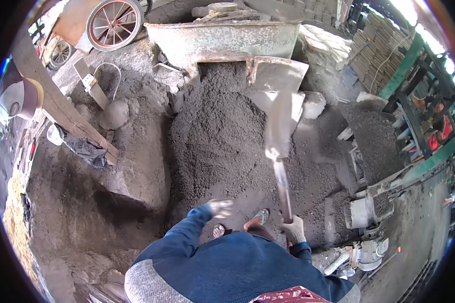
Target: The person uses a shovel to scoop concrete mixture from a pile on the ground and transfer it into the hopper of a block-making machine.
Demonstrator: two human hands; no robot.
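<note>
A shovel [282,189] stretches forward from my right side, its blade blurred and raised at the right edge of a large heap of dark, damp gravelly mix [217,136]. My right hand [294,231], in a pale glove, is wrapped round the shovel's handle. Off the handle, my left hand [221,207], also gloved, reaches out over the ground in front of my body with nothing visible in it. Its fingers look extended, though slightly blurred. Behind the heap stands a worn metal trough [222,43] with a square opening, where the mix spreads out.
A red-spoked wheel [115,24] stands at the upper left. A wooden post [71,118] slants along the left. On the right are a green-framed machine [414,65], a person in red [441,134] and a motor [371,254]. A metal plate [278,76] leans by the trough.
</note>
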